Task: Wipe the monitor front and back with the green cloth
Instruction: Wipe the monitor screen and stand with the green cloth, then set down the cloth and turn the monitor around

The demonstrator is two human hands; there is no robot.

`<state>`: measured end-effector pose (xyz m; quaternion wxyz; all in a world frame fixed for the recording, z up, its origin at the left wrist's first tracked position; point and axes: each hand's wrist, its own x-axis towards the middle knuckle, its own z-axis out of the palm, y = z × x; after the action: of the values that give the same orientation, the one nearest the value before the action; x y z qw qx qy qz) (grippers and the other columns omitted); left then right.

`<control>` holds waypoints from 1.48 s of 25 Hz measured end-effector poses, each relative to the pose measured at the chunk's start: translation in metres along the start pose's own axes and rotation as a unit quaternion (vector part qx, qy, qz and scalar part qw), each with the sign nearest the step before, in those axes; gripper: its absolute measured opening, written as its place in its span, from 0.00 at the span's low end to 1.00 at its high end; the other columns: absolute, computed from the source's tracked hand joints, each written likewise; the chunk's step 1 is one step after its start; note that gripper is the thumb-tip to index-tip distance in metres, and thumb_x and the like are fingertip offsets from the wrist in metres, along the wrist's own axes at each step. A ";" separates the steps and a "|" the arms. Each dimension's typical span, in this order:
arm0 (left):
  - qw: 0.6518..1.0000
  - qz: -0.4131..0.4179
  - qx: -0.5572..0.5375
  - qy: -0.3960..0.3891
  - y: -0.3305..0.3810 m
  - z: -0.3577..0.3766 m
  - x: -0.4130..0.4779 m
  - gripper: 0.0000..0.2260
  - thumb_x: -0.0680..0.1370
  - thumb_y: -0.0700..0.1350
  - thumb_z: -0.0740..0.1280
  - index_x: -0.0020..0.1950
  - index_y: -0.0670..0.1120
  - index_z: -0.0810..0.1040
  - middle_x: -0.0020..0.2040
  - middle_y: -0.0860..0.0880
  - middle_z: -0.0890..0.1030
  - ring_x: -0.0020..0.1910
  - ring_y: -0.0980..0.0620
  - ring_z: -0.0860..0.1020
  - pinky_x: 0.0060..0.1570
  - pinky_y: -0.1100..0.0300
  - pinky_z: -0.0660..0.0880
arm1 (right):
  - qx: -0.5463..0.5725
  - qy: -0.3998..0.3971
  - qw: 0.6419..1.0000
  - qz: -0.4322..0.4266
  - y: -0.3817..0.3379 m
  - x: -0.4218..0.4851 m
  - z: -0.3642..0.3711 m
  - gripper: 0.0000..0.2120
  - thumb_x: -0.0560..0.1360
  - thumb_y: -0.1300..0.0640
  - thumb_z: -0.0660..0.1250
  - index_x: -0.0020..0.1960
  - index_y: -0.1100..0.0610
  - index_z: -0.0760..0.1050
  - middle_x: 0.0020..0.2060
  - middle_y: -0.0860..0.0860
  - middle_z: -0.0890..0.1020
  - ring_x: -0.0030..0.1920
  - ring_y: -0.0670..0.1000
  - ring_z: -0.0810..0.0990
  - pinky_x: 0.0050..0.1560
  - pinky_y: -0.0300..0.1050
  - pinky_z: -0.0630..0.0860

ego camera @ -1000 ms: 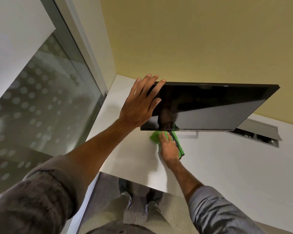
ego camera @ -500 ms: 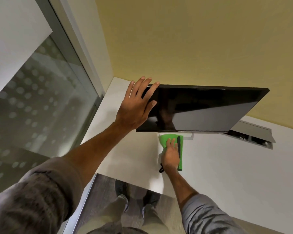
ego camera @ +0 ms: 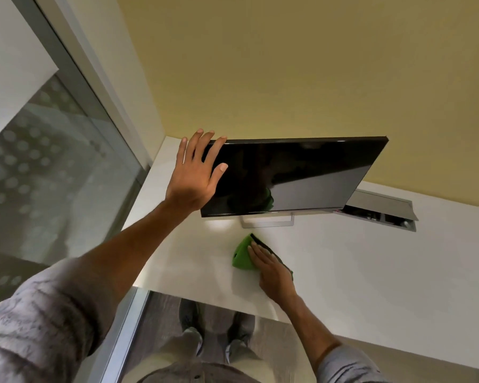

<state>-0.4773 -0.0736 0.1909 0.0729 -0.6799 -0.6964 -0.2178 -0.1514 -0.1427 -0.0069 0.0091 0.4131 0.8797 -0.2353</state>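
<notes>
A black monitor [ego camera: 302,175] with a dark screen stands on a silver stand [ego camera: 266,223] on the white desk [ego camera: 371,266]. My left hand [ego camera: 197,175] lies against the monitor's left edge, fingers spread over the top corner and thumb on the screen. The green cloth [ego camera: 242,255], with a black edge, lies flat on the desk in front of the stand. My right hand [ego camera: 271,269] presses down on the cloth, palm flat, covering its right part. The monitor's back is hidden.
A yellow wall [ego camera: 288,64] rises behind the desk. A glass partition with a metal frame [ego camera: 67,161] closes off the left side. An open cable box [ego camera: 382,214] is set into the desk at the monitor's right. My shoes [ego camera: 216,322] show below the desk's front edge.
My right hand has drawn the green cloth back from under the monitor's lower edge toward the front of the desk. My left hand has stayed on the monitor's left edge.
</notes>
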 end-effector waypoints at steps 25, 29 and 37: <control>0.989 -0.113 -0.038 -0.086 0.032 -0.010 0.002 0.29 0.88 0.64 0.45 0.86 0.54 0.58 0.87 0.44 0.56 0.87 0.42 0.47 0.84 0.35 0.44 | 0.051 0.018 0.998 0.019 0.099 -0.115 -0.024 0.32 0.72 0.66 0.63 0.74 0.48 0.78 0.75 0.45 0.73 0.73 0.55 0.77 0.72 0.65 0.74; 0.988 -0.119 -0.035 -0.088 0.031 -0.009 0.004 0.30 0.87 0.64 0.45 0.86 0.53 0.59 0.87 0.43 0.57 0.87 0.41 0.48 0.84 0.35 0.46 | 0.073 0.085 0.993 0.036 0.068 -0.082 -0.099 0.24 0.83 0.50 0.55 0.78 0.47 0.74 0.77 0.45 0.75 0.76 0.48 0.73 0.79 0.52 0.66; 0.986 -0.133 -0.043 -0.088 0.038 -0.009 0.003 0.30 0.87 0.63 0.46 0.86 0.52 0.59 0.86 0.42 0.58 0.87 0.40 0.48 0.83 0.33 0.47 | 0.030 0.322 0.946 -0.020 0.029 0.020 -0.251 0.34 0.77 0.68 0.63 0.82 0.52 0.68 0.79 0.47 0.73 0.81 0.47 0.67 0.83 0.57 0.59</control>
<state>-0.4424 -0.0758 0.2081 -0.0474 -0.6001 -0.7743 -0.1950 -0.0982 -0.0068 0.2006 -0.2914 0.4492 0.8366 -0.1162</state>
